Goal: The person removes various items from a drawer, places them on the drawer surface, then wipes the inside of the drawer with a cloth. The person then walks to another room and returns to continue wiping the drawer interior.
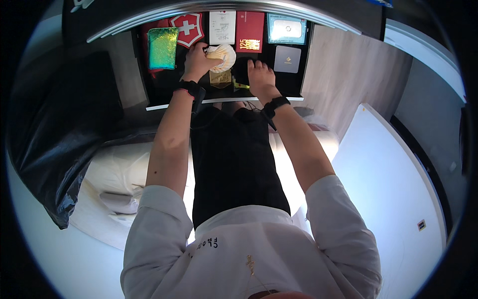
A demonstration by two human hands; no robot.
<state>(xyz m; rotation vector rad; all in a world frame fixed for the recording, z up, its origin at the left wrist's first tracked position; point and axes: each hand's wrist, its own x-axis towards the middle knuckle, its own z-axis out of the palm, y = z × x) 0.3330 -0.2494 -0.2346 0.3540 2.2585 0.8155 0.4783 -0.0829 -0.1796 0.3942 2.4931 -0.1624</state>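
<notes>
My left hand grips a pale ribbed shell at the middle of an open dark drawer. On a black item to the right of the shell rests my right hand; its fingertips are partly lost against the dark, so its hold is unclear. Below the shell lies a gold card or packet with writing. A small yellow-green item shows beside it, partly covered by the black item.
The drawer also holds a shiny green pouch, a red shield-shaped piece with a white cross, a white printed box, a red box, a light-blue package and a grey square box. A silvery edge crosses above.
</notes>
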